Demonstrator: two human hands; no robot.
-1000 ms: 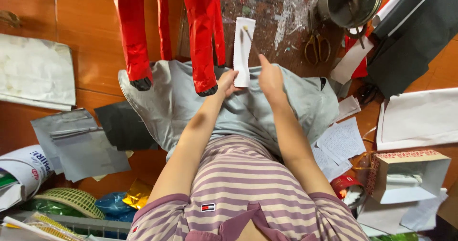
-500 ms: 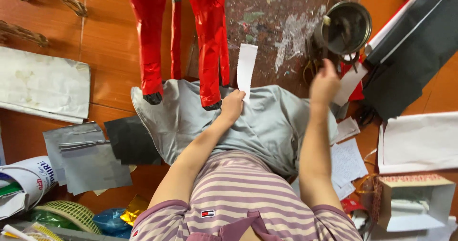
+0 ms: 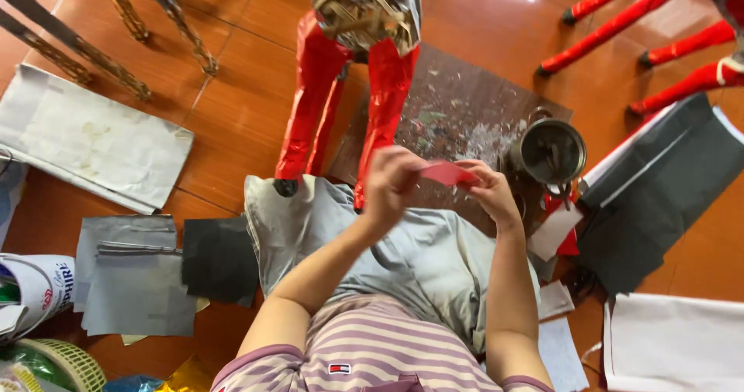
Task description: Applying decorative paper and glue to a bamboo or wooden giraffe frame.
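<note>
The person sits on the tiled floor [image 3: 232,105] with both hands raised in front of the chest, and a small red strip of paper [image 3: 448,173] is stretched between them. The left hand [image 3: 391,181] has its grip pinched together on the left end of the strip; the right hand [image 3: 490,193] has its fingers closed on the right end, so the strip hangs above the lap, clear of the floor.

Just beyond the hands stands a figure with legs wrapped in shiny red paper [image 3: 350,105], its top a bare frame of woven sticks [image 3: 363,6]. Its feet rest at the far edge of the grey cloth [image 3: 434,260] that covers the person's lap. Under the figure lies a dark board [image 3: 465,105] spattered with pale scraps and smears. To the right of the hands, near the board's edge, sits a round metal tin [image 3: 552,151].

Further right, dark grey sheets [image 3: 659,190] lie spread on the floor, with white sheets [image 3: 674,345] nearer. On the left are grey sheets [image 3: 136,283], a black sheet [image 3: 221,260] beside them, and a large pale paper [image 3: 93,140] farther off. More red-wrapped legs [image 3: 659,43] show at the far right.
</note>
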